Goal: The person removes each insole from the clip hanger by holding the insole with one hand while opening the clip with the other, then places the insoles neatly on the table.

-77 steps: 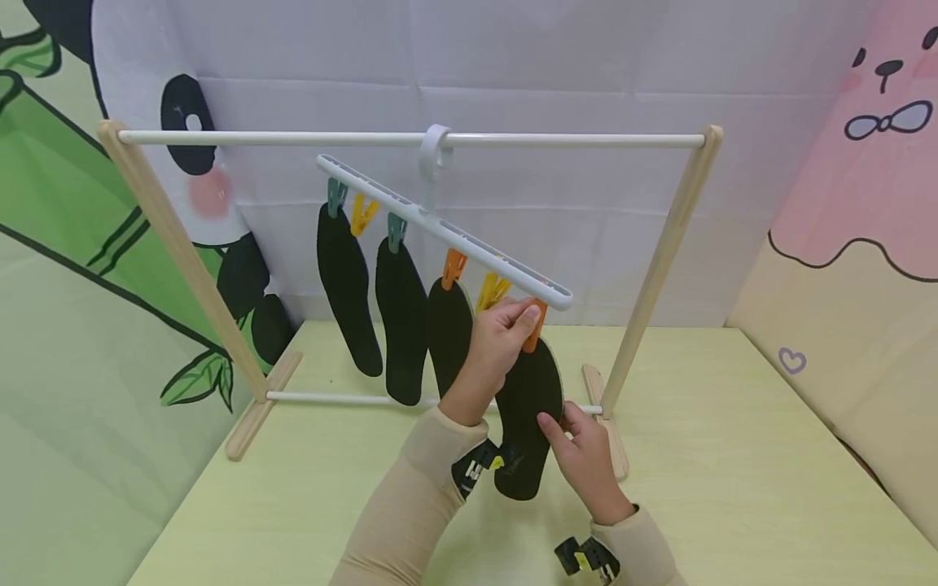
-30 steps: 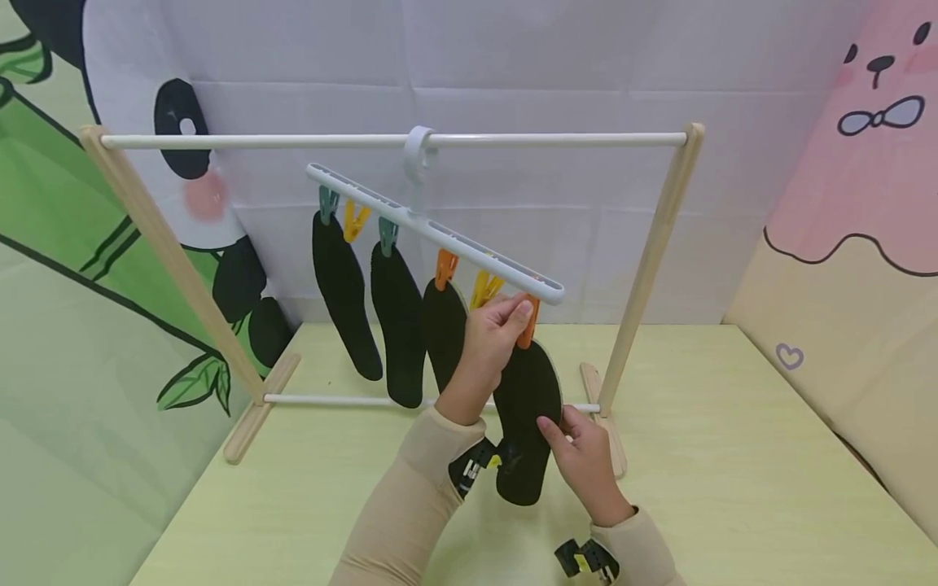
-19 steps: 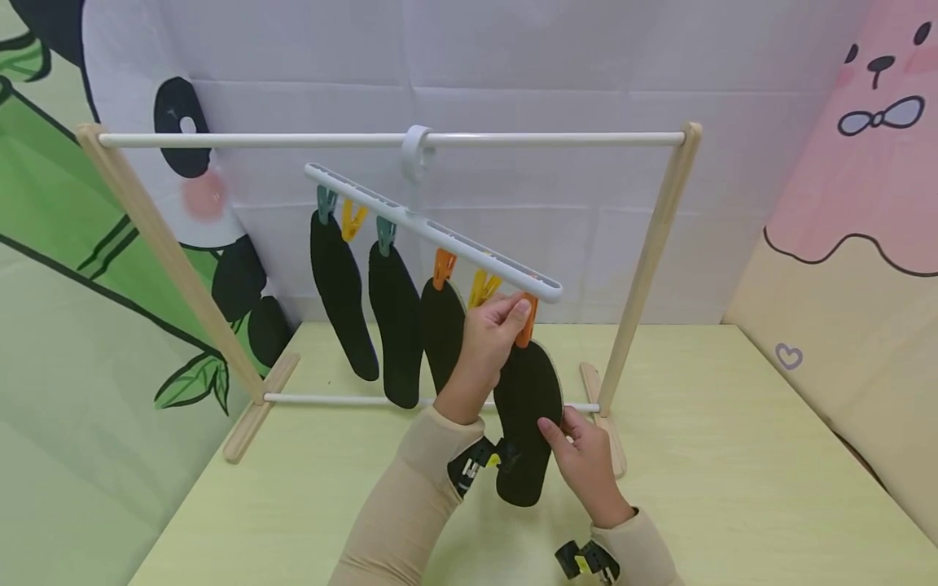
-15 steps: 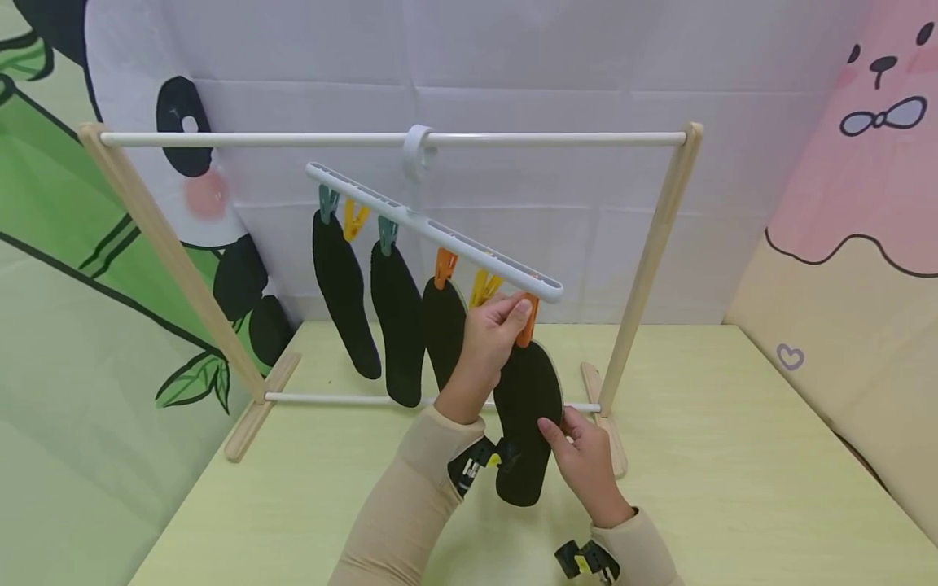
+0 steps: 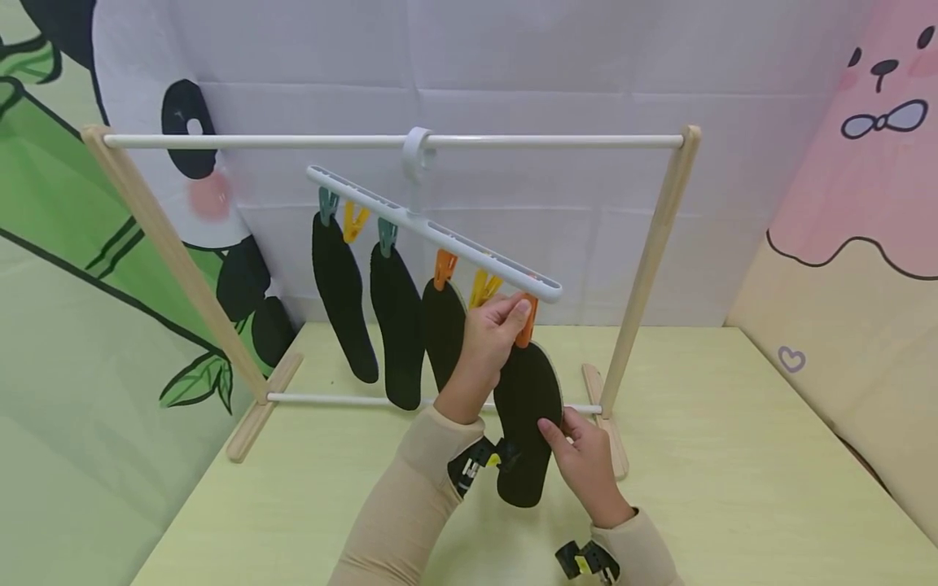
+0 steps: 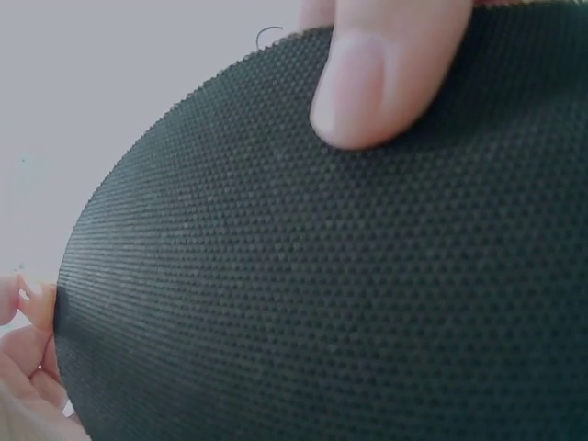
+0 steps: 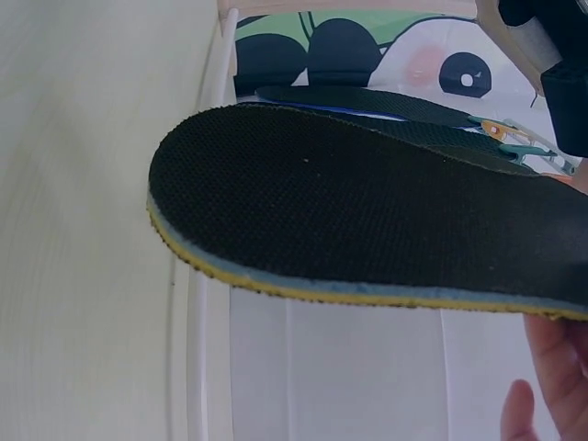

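My left hand (image 5: 479, 350) pinches an orange clothespin (image 5: 527, 323) at the near right end of a white clip hanger (image 5: 418, 221). A black insole (image 5: 523, 423) hangs below that clothespin, its top edge right at the clip's tip. With thumb in front and fingers behind, my right hand (image 5: 586, 456) holds this insole's right edge. The left wrist view shows the right thumb (image 6: 381, 83) on the dark woven insole surface (image 6: 276, 248). In the right wrist view the insole (image 7: 349, 211) shows a blue and yellow side edge.
Several other black insoles, such as the leftmost one (image 5: 343, 301), hang from green and orange clothespins. Yellow clothespins (image 5: 355, 221) are between them. The hanger hooks on the white bar (image 5: 557, 142) of a wooden rack (image 5: 652, 268) standing on a pale table (image 5: 733, 456).
Since the oldest frame, the rack's top and the hanger have shifted slightly left in the head view. Both hands keep the same hold, with almost no movement in the last second.
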`<state>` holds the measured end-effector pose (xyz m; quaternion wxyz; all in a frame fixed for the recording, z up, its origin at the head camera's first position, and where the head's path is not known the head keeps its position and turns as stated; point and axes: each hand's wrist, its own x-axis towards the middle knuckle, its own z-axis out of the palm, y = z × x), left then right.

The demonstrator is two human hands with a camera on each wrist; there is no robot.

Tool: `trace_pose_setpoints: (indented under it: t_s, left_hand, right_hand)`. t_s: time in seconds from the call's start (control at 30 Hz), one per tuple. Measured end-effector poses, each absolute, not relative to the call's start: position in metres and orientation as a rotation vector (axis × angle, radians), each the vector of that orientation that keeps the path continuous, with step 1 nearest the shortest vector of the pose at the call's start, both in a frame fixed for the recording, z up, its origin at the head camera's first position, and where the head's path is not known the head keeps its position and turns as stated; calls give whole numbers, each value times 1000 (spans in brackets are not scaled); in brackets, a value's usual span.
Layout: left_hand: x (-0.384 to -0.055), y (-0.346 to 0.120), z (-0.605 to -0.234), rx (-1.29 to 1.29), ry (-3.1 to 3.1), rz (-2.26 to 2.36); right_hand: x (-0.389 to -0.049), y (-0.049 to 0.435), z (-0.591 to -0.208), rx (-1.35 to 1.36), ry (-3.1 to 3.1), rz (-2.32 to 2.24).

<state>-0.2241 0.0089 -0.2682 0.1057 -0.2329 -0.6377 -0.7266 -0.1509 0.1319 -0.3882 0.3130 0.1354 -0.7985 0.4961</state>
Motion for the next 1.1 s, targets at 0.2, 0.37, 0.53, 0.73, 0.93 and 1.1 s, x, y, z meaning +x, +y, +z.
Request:
trace_pose_setpoints:
  t_s: [0.2,0.37,0.53,0.73,0.93,1.1]
  left_hand:
    - [-224,9,-269,-674,-1883,-2148]
    - [-225,9,-270,-672,-1887,-2137]
    - [-225,10,-270,-651,-1889,-2160]
    - [-224,11,-269,-632,-1880,-2164]
    - [-224,11,-269,-612,-1870,-2161]
    - [-226,12,-269,-606,-1871,-2175]
  right_hand:
    - [-150,133,-389,351,-2103,1312]
    - [-150,134,-391,354,-2092,1304]
    - [-149,135,-392,347,-2093,1320]
    - [-147,136,-391,336,-2101,1332]
    - [-147,138,-391,324,-2121,1330]
    - [-147,138,-391,328,-2116,1332]
